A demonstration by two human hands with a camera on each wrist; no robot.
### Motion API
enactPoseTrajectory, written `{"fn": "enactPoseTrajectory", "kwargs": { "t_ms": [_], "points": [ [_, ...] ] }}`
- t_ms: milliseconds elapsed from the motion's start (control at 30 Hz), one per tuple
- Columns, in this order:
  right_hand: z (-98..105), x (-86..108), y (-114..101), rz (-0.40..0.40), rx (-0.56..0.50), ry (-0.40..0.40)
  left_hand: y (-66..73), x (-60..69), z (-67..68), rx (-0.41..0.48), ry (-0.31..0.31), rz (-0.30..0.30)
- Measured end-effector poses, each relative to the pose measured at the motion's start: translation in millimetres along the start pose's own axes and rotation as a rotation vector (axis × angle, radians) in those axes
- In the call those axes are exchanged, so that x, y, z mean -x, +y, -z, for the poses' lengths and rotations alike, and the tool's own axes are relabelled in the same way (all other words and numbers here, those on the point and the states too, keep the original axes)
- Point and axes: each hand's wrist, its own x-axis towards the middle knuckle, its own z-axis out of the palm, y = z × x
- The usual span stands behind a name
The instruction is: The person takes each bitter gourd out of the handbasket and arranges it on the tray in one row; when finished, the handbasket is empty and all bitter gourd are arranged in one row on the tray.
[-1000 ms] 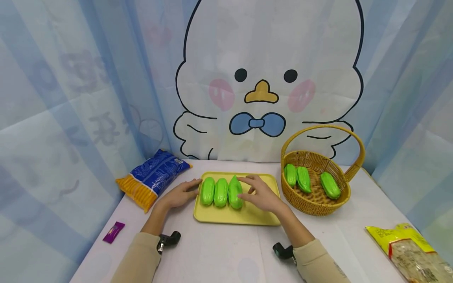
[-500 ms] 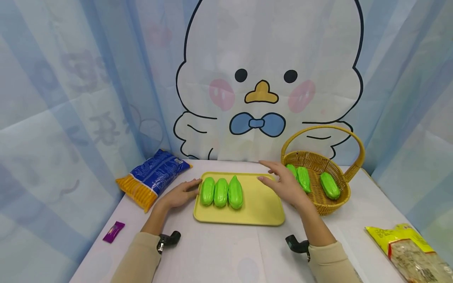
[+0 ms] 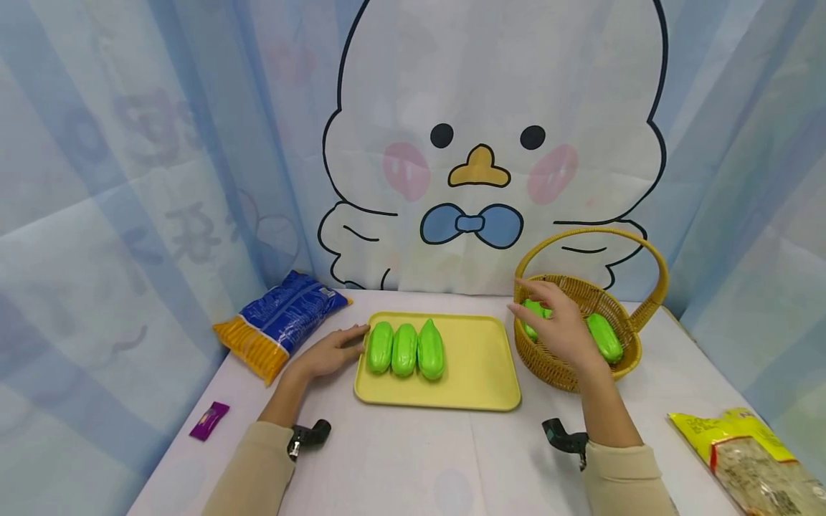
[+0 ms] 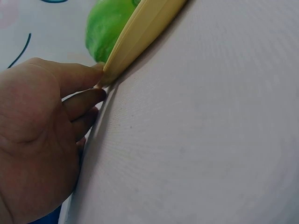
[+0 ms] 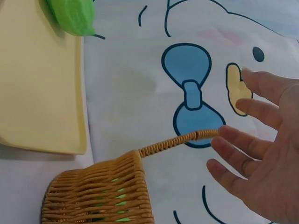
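Here, on a white table (image 3: 413, 459) before a cartoon-printed curtain (image 3: 497, 64), three green gourds (image 3: 404, 351) lie on a yellow tray (image 3: 480, 362); the left hand (image 3: 330, 354), fingers extended, touches its rim; the right hand (image 3: 563, 324), fingers apart, hovers over a wicker basket (image 3: 545, 368) holding more.

The tray (image 3: 480, 362) looks like smooth, satin-matt plastic; the green vegetable pieces (image 3: 404, 350) are glossy, plastic-looking and faintly ridged. The basket (image 3: 542, 367) is woven of wicker-like strands, coarsely ribbed. The desk covering (image 3: 413, 459), printed curtain (image 3: 400, 93) and beige sleeves (image 3: 254, 469) read as matt cloth, whereas the blue-and-orange bag (image 3: 287, 319), yellow bag (image 3: 751, 455) and purple sachet (image 3: 209, 421) appear as shiny plastic film.
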Motion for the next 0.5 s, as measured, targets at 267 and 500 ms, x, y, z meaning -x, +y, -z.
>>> {"fn": "enactPoseTrajectory", "kwargs": {
  "t_ms": [267, 500],
  "points": [
    [11.6, 0.5, 20.1, -0.047, 0.037, 0.036, 0.5, 0.1, 0.7, -0.008, 0.002, 0.01],
    [17.7, 1.6, 35.7, -0.107, 0.051, 0.046, 0.2, 0.4, 0.2, -0.017, 0.0, 0.017]
  ]
}}
